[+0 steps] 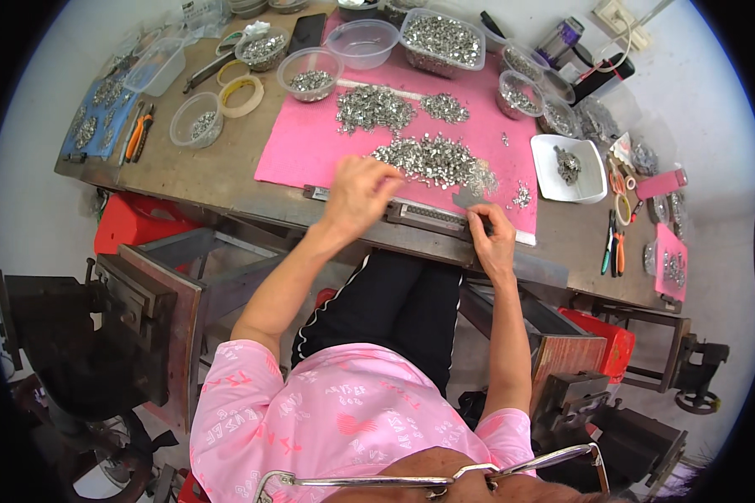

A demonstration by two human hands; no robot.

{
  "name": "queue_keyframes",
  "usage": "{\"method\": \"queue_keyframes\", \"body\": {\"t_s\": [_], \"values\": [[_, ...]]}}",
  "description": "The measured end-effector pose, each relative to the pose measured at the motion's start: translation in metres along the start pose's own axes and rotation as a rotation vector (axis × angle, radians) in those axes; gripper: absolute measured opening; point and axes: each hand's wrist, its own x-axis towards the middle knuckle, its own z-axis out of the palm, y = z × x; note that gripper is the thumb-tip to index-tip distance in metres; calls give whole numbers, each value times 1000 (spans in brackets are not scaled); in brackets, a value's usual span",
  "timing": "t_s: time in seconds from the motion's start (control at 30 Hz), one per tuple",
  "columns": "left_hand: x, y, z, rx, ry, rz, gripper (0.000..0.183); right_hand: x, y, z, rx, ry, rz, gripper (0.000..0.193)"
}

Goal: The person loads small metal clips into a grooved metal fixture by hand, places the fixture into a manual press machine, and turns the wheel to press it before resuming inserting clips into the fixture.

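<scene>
A pink mat (310, 142) lies on the wooden workbench, strewn with heaps of small silver metal parts (432, 159). Along the mat's near edge runs a long dark metal bar (428, 216) set with a row of parts. My left hand (359, 191) hovers over the bar's left half beside the nearest heap, fingers curled; whether it holds a part is hidden. My right hand (492, 235) rests at the bar's right end with its fingertips pinched on something small there.
Clear plastic tubs (310, 74) and a rectangular tub (442, 38) of parts stand at the back. A white dish (569, 172) sits right, with scissors (619, 191), pliers (612, 250) and pink bags. Tape rolls (242, 94) and a blue tray (96, 117) sit left. Red stools and dark machines flank my legs.
</scene>
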Motion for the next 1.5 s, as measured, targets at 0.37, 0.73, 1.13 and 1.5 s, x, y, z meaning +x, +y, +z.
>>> {"method": "queue_keyframes", "body": {"t_s": [0.37, 0.73, 1.13, 1.5], "values": [[11, -30, 0, 143, -4, 105, 9, 54, -22, 73, -260, -153, -383, 7], [13, -32, -1, 252, -88, 157, 10, 53, -22, 83, -381, -117, -340, 7], [5, -14, 1, 146, -11, 221, 11, 53, -20, 75, -252, -198, -336, 8], [-18, -1, 28, -26, -4, 246, 12, 9, -30, 59, -216, -135, -426, 18]]}}
